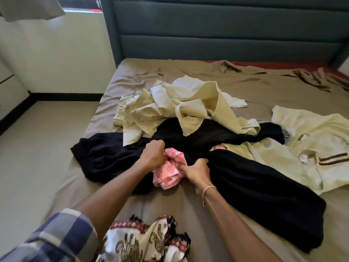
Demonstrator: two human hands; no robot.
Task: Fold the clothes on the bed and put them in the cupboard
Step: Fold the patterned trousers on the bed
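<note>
A small pink patterned garment (167,174) lies bunched on a large black garment (245,182) in the middle of the bed (132,76). My left hand (153,155) grips the pink cloth at its upper left. My right hand (196,170) pinches its right side, with a thin bracelet on the wrist. Behind them sits a heap of cream clothes (181,108). A cream shirt with brown stripes (311,148) lies spread at the right. A white, red and black patterned cloth (147,241) lies near the front edge.
The bed has a brown sheet and a dark teal padded headboard (226,29). Beige floor (37,148) runs along the left of the bed, up to a white wall with a black skirting. A window shows at the top left.
</note>
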